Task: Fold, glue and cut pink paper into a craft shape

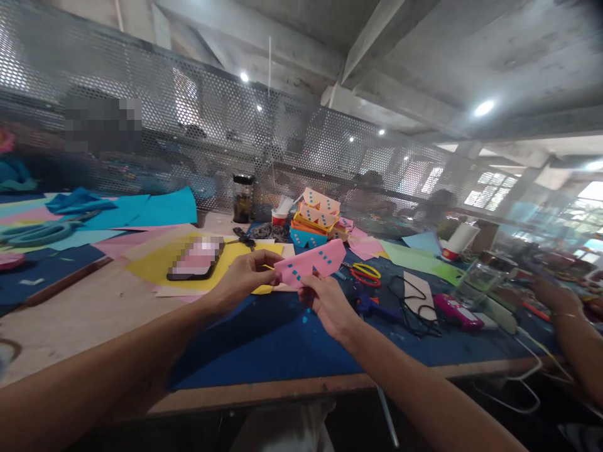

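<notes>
Between my two hands, above the blue mat [264, 351], is a folded pink paper piece [325, 257] with blue square dots and a notch in its lower edge. My left hand [252, 273] pinches its left end. My right hand [327, 304] grips its lower edge near the middle, thumb on the near face. Just behind the piece stands a stack of similar dotted paper pieces [315, 216] in orange, peach and blue. Scissors with yellow and red handles [365, 274] lie to the right of my right hand, beside a dark blue glue gun [377, 307].
A phone [196, 257] rests on yellow paper [151, 267] at the left, near teal scissors [42, 232]. Along the back stand a dark-lidded jar [243, 199] and a perforated metal screen [292, 138]. A black cord [414, 314], a magenta device [458, 312] and another person's hand [556, 295] are at the right.
</notes>
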Available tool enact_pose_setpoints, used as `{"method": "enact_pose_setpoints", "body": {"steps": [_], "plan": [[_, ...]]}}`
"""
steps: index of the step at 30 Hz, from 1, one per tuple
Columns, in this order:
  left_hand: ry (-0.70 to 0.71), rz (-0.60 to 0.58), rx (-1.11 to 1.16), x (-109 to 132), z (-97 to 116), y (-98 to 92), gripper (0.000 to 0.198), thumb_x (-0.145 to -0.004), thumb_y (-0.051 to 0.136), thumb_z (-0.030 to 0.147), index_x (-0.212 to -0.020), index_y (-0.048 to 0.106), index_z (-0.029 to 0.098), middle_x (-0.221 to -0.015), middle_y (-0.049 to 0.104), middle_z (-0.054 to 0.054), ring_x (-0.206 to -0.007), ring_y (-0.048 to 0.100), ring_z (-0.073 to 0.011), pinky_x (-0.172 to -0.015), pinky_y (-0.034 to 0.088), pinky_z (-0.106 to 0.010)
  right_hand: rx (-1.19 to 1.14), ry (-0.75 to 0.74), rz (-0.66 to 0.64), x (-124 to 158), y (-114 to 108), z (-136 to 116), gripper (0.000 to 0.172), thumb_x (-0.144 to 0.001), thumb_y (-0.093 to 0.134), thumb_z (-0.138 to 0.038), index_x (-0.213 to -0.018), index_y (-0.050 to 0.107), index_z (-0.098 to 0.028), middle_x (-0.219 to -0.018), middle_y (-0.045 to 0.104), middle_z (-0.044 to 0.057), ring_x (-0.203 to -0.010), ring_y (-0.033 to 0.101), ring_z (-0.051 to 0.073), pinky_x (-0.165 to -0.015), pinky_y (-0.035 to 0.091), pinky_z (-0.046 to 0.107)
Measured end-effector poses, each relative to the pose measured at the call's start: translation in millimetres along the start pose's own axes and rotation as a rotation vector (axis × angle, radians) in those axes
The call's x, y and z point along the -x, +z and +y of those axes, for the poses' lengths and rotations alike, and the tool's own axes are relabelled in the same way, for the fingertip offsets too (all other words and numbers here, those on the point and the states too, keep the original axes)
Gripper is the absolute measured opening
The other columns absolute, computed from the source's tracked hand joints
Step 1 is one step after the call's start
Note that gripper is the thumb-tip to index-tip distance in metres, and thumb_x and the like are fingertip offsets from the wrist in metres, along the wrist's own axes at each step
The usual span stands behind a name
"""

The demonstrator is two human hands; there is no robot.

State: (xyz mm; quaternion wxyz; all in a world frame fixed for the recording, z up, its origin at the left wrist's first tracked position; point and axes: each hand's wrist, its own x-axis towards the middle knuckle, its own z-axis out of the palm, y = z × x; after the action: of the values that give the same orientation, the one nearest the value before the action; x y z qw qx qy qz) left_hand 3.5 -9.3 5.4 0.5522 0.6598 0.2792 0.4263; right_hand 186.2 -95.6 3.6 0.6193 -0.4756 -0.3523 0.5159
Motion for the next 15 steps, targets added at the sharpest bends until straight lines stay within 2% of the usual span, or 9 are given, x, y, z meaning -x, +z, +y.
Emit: {"method": "enact_pose_setpoints", "body": {"steps": [8,11,15], "plan": [[-0.034,0.049,0.032,-5,-5,-6.0,0.042,-0.066,0.087,0.034,-0.102,0.075,0.017,-0.082,0.074,0.000,-0.070,0.065,-0.0147,-0.075,0.055,-0.031,0.064,0.044,-0.149,15,-9,-3,0.050,-0.063,0.093,-0.051,-0.095,0.071,-0.019,-0.097,0.072,0.004,-0.088,0.069,0.016,-0.082,0.056,0.030],[-0.036,0.056,0.022,-7,-9,-7.2,0.040,-0.066,0.085,0.034,-0.101,0.075,0.017,-0.078,0.073,0.001,-0.069,0.065,-0.0150,-0.076,0.055,-0.031,0.174,0.037,-0.170,26,-19,-4,0.049,-0.070,0.089,-0.058,-0.093,0.073,-0.017,-0.099,0.073,0.006,-0.084,0.068,0.016,-0.076,0.054,0.029],[-0.031,0.045,-0.020,-7,-9,-5.9,0.039,-0.065,0.084,0.032,-0.099,0.075,0.016,-0.078,0.075,0.000,-0.068,0.065,-0.0149,-0.073,0.053,-0.030,0.321,-0.068,-0.149,32,-41,-12,0.045,-0.076,0.084,-0.060,-0.081,0.073,-0.017,-0.085,0.071,0.004,-0.070,0.062,0.013,-0.065,0.045,0.026]]}}
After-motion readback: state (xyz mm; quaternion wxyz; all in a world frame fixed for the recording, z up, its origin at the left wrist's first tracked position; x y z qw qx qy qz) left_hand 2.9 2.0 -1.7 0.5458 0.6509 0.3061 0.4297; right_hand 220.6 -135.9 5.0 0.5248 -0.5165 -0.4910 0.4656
